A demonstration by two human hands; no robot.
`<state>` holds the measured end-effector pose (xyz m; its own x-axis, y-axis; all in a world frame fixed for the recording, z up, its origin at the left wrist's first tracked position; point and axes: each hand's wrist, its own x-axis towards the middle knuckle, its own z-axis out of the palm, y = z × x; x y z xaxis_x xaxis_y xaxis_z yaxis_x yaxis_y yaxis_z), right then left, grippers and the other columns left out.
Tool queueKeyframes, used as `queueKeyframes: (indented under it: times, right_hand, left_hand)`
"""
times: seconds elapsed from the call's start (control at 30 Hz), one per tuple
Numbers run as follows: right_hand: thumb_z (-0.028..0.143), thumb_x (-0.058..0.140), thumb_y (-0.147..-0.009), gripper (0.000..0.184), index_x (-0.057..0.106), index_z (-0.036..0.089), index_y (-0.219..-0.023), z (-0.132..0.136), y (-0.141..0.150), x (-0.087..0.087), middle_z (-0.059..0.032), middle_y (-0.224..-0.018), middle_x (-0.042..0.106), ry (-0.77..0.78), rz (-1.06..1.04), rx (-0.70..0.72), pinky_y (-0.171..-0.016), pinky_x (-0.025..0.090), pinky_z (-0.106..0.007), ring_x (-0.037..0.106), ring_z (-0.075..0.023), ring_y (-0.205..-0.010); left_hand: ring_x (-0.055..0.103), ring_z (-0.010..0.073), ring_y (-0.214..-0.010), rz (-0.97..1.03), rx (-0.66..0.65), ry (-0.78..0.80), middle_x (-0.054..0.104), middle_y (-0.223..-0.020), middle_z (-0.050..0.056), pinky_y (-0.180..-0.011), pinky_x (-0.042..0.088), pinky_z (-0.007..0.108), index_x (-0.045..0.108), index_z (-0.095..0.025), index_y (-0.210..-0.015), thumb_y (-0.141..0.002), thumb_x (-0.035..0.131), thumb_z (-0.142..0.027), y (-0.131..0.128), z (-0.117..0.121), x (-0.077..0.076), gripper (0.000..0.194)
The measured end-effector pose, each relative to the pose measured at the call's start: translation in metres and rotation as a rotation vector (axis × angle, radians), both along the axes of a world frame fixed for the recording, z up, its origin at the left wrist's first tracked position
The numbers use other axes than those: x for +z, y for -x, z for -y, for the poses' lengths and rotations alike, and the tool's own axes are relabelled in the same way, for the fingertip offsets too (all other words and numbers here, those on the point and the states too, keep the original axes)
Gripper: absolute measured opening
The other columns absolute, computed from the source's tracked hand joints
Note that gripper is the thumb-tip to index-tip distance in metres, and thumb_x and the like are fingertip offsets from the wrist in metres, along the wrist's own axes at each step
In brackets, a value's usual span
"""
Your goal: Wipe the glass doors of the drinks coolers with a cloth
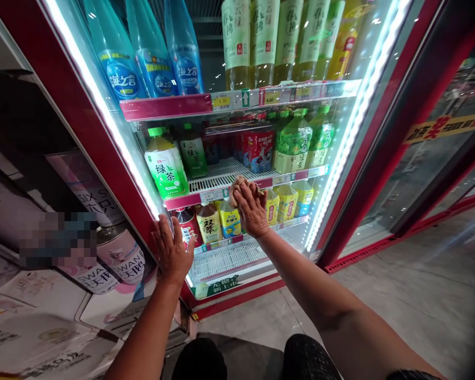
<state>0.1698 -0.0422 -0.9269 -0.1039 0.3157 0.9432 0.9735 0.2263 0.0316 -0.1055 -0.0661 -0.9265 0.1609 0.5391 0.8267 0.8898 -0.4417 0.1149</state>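
A crumpled beige cloth (236, 189) sits near the middle of the view, against the glass door (245, 258) of a lit drinks cooler. The right hand (251, 207) holds it, fingers bent over the cloth and pressing it to the pane. With the cloth as the clock's centre, the left hand (174, 249) is at eight o'clock, open, palm forward and fingers spread, against the left edge of the cooler's red frame (103, 174). Behind the glass, a green tea bottle (168, 171) stands between nine and ten, yellow packs (288, 203) at three, and large green-capped bottles (295, 140) at two. Farther out on the top shelf, blue bottles (156, 68) are at eleven and pale-labelled bottles (281, 39) nearer one. Outside the cooler, printed canisters (122, 253) stand at eight, beyond the left hand; grey floor (431, 301) spreads at four, and dark-clothed knees (200, 361) show toward six.
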Motion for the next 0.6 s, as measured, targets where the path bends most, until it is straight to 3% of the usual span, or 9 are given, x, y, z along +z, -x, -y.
queueKeyframes:
  times: [0.17,0.4,0.6]
  right_hand:
    - [0.019,0.045,-0.102,0.073,0.011,0.030,-0.166,0.005,-0.007,-0.009,-0.0025,-0.174,0.014,-0.061,-0.103,0.012,-0.132,0.018,-0.050,0.005,-0.0208,-0.162]
    - [0.022,0.039,-0.104,0.067,0.016,0.028,-0.166,0.001,-0.029,0.000,-0.0063,-0.174,0.018,-0.110,-0.204,-0.095,-0.132,0.016,-0.055,0.008,-0.0224,-0.162]
    - [0.022,0.035,-0.104,0.064,0.016,0.022,-0.165,0.004,-0.041,-0.018,-0.0171,-0.171,0.022,-0.168,-0.405,-0.076,-0.127,0.017,-0.065,0.010,-0.0255,-0.162]
  left_hand:
    - [-0.004,0.0431,-0.159,-0.024,0.003,0.012,0.004,-0.170,0.028,-0.124,0.018,0.069,0.015,-0.013,-0.165,-0.088,0.072,-0.034,0.002,0.000,0.000,0.098]
    - [-0.007,0.0434,-0.159,-0.014,0.003,0.069,-0.002,-0.170,0.028,-0.125,0.015,0.068,0.017,-0.011,-0.165,-0.091,0.068,-0.038,0.003,0.002,0.002,0.094]
    - [-0.011,0.0427,-0.158,-0.004,0.010,0.097,-0.002,-0.170,0.029,-0.124,0.014,0.069,0.019,-0.010,-0.164,-0.091,0.067,-0.038,0.001,0.004,0.005,0.092]
